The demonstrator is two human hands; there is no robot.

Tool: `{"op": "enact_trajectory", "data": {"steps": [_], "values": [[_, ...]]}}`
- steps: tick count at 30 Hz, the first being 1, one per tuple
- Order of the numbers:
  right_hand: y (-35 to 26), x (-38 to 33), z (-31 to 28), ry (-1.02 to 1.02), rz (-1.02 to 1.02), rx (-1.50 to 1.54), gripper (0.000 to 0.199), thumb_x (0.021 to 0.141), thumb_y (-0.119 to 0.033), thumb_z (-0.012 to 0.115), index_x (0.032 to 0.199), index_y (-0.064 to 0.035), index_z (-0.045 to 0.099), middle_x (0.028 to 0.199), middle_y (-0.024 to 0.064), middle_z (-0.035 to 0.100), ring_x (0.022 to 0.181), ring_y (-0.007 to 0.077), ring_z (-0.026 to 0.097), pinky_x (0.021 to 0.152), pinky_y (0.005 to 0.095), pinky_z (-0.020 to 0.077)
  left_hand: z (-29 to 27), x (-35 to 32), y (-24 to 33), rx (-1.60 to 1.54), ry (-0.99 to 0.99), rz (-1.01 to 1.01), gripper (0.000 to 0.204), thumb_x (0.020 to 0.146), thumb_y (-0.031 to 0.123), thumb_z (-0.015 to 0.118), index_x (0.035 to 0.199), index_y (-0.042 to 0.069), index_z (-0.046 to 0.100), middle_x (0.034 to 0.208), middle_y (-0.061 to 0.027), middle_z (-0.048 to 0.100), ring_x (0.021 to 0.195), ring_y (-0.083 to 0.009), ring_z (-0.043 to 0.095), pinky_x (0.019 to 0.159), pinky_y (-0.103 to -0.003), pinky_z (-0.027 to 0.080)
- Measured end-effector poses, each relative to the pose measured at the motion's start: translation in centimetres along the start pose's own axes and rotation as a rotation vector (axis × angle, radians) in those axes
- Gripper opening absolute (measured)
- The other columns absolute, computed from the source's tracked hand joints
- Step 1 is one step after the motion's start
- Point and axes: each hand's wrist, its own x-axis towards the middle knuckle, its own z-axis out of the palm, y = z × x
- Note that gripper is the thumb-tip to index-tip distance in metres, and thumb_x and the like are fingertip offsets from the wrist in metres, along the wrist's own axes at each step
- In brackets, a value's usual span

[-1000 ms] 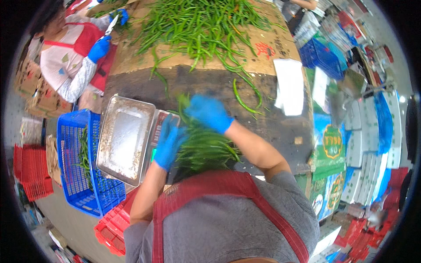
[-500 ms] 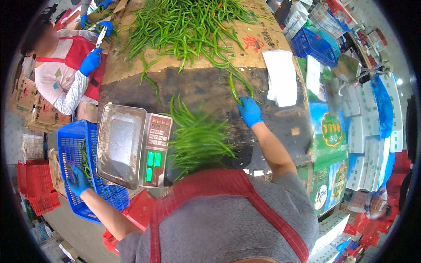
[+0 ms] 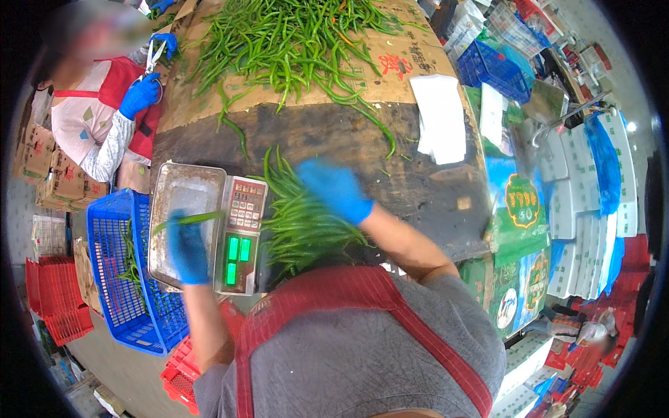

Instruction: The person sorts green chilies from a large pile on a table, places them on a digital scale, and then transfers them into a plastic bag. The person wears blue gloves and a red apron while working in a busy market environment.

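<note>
My left hand (image 3: pixel 188 249), blue-gloved and blurred, is over the metal pan of a digital scale (image 3: pixel 189 182). A long green chili pepper (image 3: pixel 197 218) sticks out from its fingers. My right hand (image 3: pixel 339 191), also blue-gloved and smeared by motion, is over the upper right side of a bundle of green chili peppers (image 3: pixel 296 226) lined up beside the scale. Whether it grips any pepper cannot be seen. A large heap of loose chili peppers (image 3: pixel 286 49) covers the far part of the table.
At left stands a blue plastic crate (image 3: pixel 115 272) holding some peppers. A co-worker's gloved hand (image 3: pixel 141 96) holds scissors (image 3: pixel 152 59) at the far left. White sheets (image 3: pixel 439 122) lie on the right of the dark tabletop (image 3: pixel 432 202). Cartons (image 3: pixel 519 202) flank its right edge.
My left hand has come from the blue crate to above the scale, now with a chili pepper. My right hand has swung left to the bundle; one of two stray peppers beside it is gone.
</note>
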Motion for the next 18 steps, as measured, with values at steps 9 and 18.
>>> {"op": "enact_trajectory", "data": {"steps": [9, 18], "values": [[17.7, 1.0, -16.7, 0.276, 0.46, -0.878, 0.026, 0.084, -0.025, 0.062, 0.087, 0.0007, 0.061, 0.077, 0.0183, 0.062, 0.068, 0.0284, 0.06, 0.063, 0.0393, 0.0465, -20.1, 5.3, 16.4, -0.574, 0.608, 0.221, 0.043, 0.088, 0.012, 0.049, 0.127, -0.006, 0.045, 0.132, -0.0182, 0.049, 0.12, -0.0306, 0.048, 0.1, -0.044, 0.041], [6.4, -0.7, -6.5, 0.166, 0.767, 0.438, 0.011, 0.087, -0.016, 0.061, 0.085, -0.0054, 0.062, 0.064, 0.0028, 0.055, 0.048, 0.0111, 0.047, 0.042, 0.0262, 0.0343, 7.6, -1.8, -1.5, 0.533, -0.408, -0.305, 0.038, 0.087, 0.018, 0.055, 0.122, 0.003, 0.056, 0.121, -0.0062, 0.057, 0.094, -0.0155, 0.058, 0.081, -0.028, 0.048]]}}
